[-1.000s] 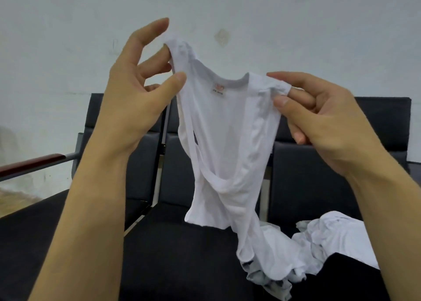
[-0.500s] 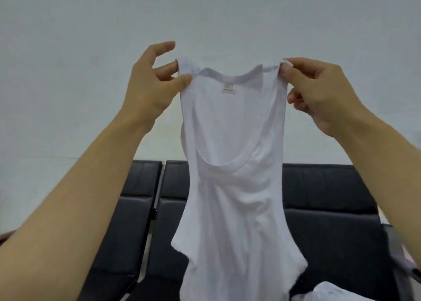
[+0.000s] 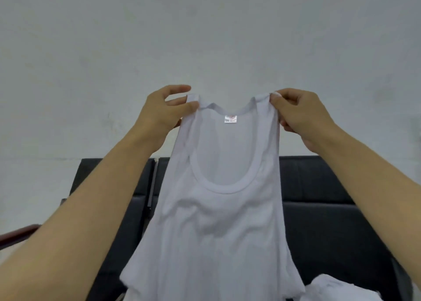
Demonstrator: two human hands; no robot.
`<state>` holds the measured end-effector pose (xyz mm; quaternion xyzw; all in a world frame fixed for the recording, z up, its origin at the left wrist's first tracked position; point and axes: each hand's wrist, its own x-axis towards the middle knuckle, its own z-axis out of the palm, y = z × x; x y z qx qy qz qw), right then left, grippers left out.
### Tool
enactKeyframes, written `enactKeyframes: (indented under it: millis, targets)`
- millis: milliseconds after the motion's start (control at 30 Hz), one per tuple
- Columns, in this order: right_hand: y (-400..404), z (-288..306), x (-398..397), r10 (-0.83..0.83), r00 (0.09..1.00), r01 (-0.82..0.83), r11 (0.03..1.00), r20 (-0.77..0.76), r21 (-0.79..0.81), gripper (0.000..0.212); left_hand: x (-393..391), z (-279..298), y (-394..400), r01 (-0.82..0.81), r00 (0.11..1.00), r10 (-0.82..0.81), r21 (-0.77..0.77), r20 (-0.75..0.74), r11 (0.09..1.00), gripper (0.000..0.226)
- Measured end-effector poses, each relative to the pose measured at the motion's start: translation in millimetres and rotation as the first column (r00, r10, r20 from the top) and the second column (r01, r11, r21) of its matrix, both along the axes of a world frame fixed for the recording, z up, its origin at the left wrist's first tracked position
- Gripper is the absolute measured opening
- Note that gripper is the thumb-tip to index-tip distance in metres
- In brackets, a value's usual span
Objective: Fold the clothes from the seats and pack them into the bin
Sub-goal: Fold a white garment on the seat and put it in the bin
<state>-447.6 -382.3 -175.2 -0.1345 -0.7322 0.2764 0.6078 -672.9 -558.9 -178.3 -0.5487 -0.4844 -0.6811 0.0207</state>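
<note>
left hand pinches one shoulder strap of the white vest between thumb and fingers, index finger lifted free above the strap. right hand pinches the other strap the same way, fingers curled round the top of the strap. both arms reach forward and up, so the vest hangs at full length in front of the wall.

why held so: gripping the two strap tops lets gravity pull the cloth flat. the body of the vest drapes straight with only soft creases across the chest. the scooped neckline faces the camera and the small label shows inside the back neck, so the front is toward the person. judgement: this is the shake-out and orient step that comes ahead of any fold.

position of the thing: vest is in the air, clear of the black seats behind and below it; its hem runs off the bottom edge, so i cannot tell if it touches a seat. more white clothes lie on the seat at lower right, not yet folded. a dark red armrest shows at far left.

bin: not in view.

progress, as a judgement: early; no folded item is visible. thin cloth will likely slump once lowered, so a flat seat would help.
</note>
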Motion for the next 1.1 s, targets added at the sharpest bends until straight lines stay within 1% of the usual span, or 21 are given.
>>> enactKeyframes:
  millis: [67, 167, 300, 367, 433, 500, 600, 700, 733, 800, 867, 933, 1033, 1100]
  targets:
    - [15, -19, -7, -0.010, 1.000, 0.010, 1.000, -0.008, -0.020, 0.018, -11, -19, 17, 0.006, 0.999, -0.006, -0.018, 0.038, 1.000, 0.042]
    - [36, -48, -18, -0.016, 1.000, 0.016, 1.000, -0.004, -0.023, 0.016, -22, -49, 41, 0.014, 0.994, -0.014, -0.003, 0.108, 1.000, 0.044]
    - [65, -93, -32, 0.012, 0.999, -0.009, 0.997, 0.032, -0.072, 0.022, -29, -99, 66, 0.125, 0.966, -0.126, 0.022, 0.228, 0.992, 0.034]
    - [77, -120, -38, 0.024, 0.999, -0.019, 0.995, 0.048, -0.100, 0.023, -29, -129, 75, 0.151, 0.946, -0.154, 0.030, 0.285, 0.988, 0.032]
    - [86, -150, -47, 0.010, 0.995, 0.002, 0.991, 0.094, -0.131, 0.023, -30, -162, 86, 0.143, 0.936, -0.142, 0.019, 0.322, 0.989, 0.030]
    - [96, -182, -55, 0.009, 0.987, 0.017, 0.987, 0.159, -0.162, 0.021, -29, -194, 98, 0.138, 0.935, -0.117, -0.039, 0.334, 0.990, 0.029]
    - [106, -224, -63, 0.024, 0.971, 0.025, 0.980, 0.238, -0.199, 0.020, -28, -232, 115, 0.175, 0.926, -0.124, -0.114, 0.358, 0.978, 0.034]
    - [114, -244, -66, 0.015, 0.962, 0.051, 0.971, 0.271, -0.235, 0.020, -33, -249, 128, 0.260, 0.878, -0.211, -0.059, 0.429, 0.964, 0.050]
    - [116, -246, -66, 0.006, 0.959, 0.066, 0.968, 0.285, -0.242, 0.020, -36, -251, 130, 0.266, 0.880, -0.215, -0.063, 0.423, 0.962, 0.056]
    - [119, -249, -63, 0.003, 0.954, 0.074, 0.966, 0.299, -0.246, 0.020, -37, -254, 132, 0.244, 0.919, -0.188, -0.124, 0.346, 0.962, 0.063]
    - [116, -249, -60, 0.012, 0.947, 0.068, 0.969, 0.321, -0.238, 0.019, -35, -256, 131, 0.153, 0.966, -0.104, -0.199, 0.238, 0.968, 0.060]
    - [111, -249, -56, -0.018, 0.932, 0.094, 0.977, 0.363, -0.193, 0.019, -30, -256, 129, 0.078, 0.980, -0.032, -0.227, 0.197, 0.971, 0.054]
    - [101, -242, -49, -0.030, 0.929, 0.101, 0.979, 0.369, -0.175, 0.017, -25, -252, 124, 0.060, 0.985, -0.016, -0.255, 0.171, 0.965, 0.049]
    - [94, -235, -43, -0.017, 0.940, 0.090, 0.976, 0.342, -0.198, 0.016, -23, -249, 119, 0.038, 0.994, -0.008, -0.284, 0.107, 0.958, 0.045]
